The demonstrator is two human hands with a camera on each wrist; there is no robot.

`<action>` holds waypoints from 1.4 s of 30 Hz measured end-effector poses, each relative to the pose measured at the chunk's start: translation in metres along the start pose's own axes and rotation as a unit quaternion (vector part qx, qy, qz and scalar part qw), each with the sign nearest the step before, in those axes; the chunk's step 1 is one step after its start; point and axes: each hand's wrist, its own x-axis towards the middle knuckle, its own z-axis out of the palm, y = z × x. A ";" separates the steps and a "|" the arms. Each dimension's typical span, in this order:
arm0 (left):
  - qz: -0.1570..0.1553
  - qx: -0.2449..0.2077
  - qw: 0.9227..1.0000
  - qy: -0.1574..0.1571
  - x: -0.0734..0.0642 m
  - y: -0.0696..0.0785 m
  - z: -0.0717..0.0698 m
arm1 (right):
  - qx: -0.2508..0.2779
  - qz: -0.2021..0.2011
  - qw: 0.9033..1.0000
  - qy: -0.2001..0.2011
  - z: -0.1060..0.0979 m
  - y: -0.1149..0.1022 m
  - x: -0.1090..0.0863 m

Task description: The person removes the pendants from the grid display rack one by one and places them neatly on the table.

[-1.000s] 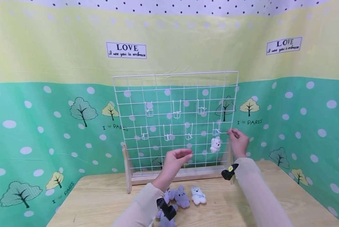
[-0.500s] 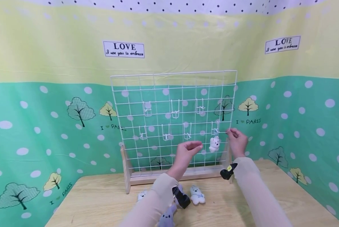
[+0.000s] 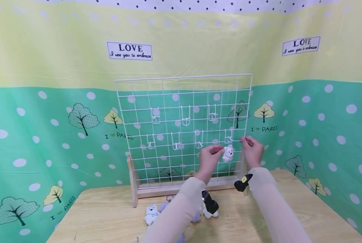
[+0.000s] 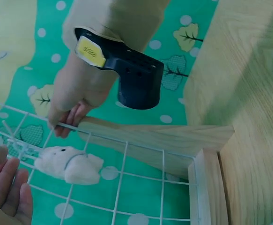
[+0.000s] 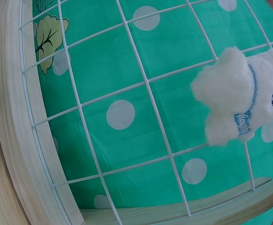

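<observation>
A small white plush dog point(image 3: 228, 154) with a light blue collar point(image 5: 243, 123) hangs from the rightmost lower hook point(image 3: 229, 139) of a white wire grid rack point(image 3: 184, 77). My left hand point(image 3: 209, 160) is just left of it, fingertips close to the plush's upper part. In the left wrist view that left hand point(image 4: 7, 194) has loosely extended fingers and no object in them; a small gap separates it from the plush point(image 4: 70, 165). My right hand point(image 3: 252, 152) pinches the rack's right edge wire, level with the hook.
Several bare hooks point(image 3: 185, 120) sit on the rack in two rows. The wooden base point(image 3: 156, 192) stands on a wooden table point(image 3: 102, 216). A white plush dog point(image 3: 151, 214) and purple plush toys point(image 3: 196, 218) lie in front, partly hidden by my left arm.
My left hand has moved right and slightly up, from the rack's lower middle to beside the hanging plush dog. The right hand keeps pinching the rack's edge.
</observation>
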 end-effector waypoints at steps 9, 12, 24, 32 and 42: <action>0.018 -0.001 1.000 0.019 0.011 -0.001 0.016 | 0.008 0.007 1.000 -0.009 0.002 0.000 0.000; 0.022 0.011 0.999 0.029 0.014 0.001 0.021 | 0.005 0.010 1.000 -0.007 0.003 -0.001 0.001; 0.002 0.052 0.995 0.083 0.018 0.005 0.040 | 0.003 0.016 1.000 0.001 0.000 -0.004 0.000; -0.021 0.033 0.995 0.093 0.018 0.004 0.043 | 0.004 0.010 1.000 0.000 0.001 -0.002 -0.001; -0.036 -0.004 0.994 0.099 0.022 0.001 0.047 | 0.002 0.015 1.000 -0.006 -0.001 -0.002 -0.001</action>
